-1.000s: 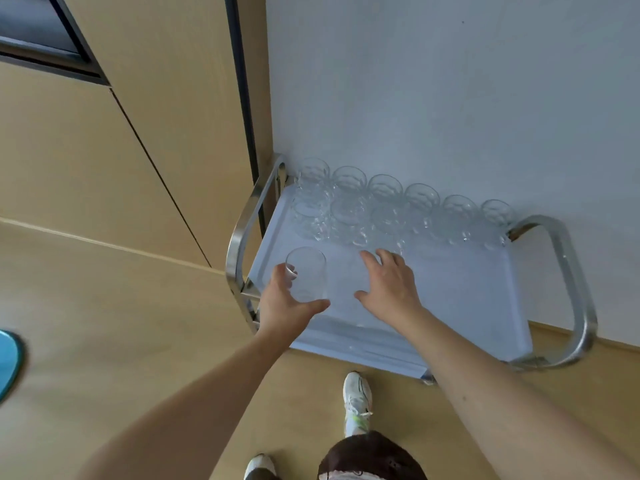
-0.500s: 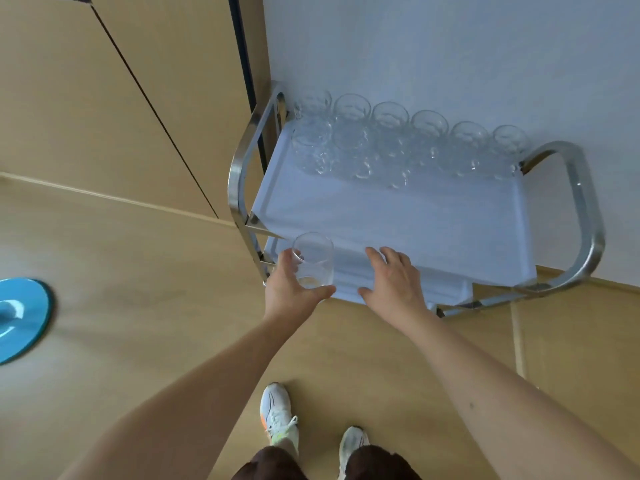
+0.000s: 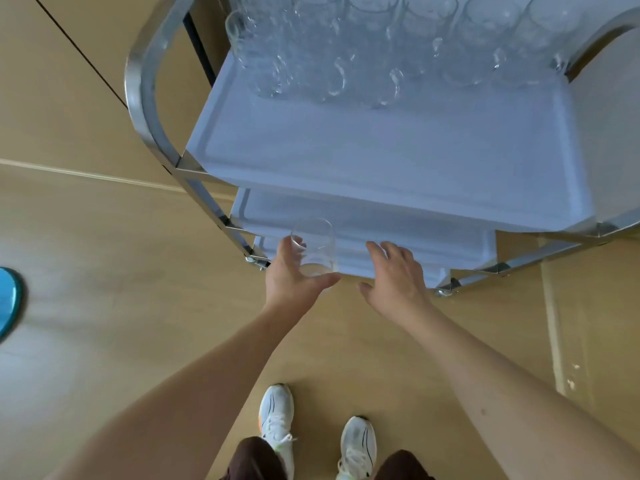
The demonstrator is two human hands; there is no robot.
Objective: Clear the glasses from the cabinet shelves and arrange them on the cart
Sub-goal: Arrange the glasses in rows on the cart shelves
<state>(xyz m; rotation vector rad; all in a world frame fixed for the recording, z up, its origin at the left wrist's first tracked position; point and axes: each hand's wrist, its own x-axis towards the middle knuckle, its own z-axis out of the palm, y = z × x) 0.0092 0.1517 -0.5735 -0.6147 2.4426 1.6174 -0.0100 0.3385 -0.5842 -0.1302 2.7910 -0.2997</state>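
Note:
My left hand [image 3: 294, 282] grips a clear glass [image 3: 317, 245] upright, in front of the lower shelves of the cart [image 3: 381, 157]. My right hand [image 3: 394, 275] hovers just to its right with fingers spread and holds nothing, near the front edge of a lower white shelf [image 3: 398, 220]. Several clear glasses [image 3: 381, 46] stand in rows at the back of the cart's top white shelf. The front part of the top shelf is bare.
The cart has a chrome frame [image 3: 145, 109] with curved handles at both ends and stands against a white wall. Wooden cabinet panels [image 3: 69, 81] rise on the left. A blue round object [image 3: 8, 303] lies on the wooden floor at far left. My shoes [image 3: 277, 420] are below.
Both hands have dropped from above the top shelf to the level of the lower shelves, the left still gripping the glass. The view has tilted down and closer to the cart.

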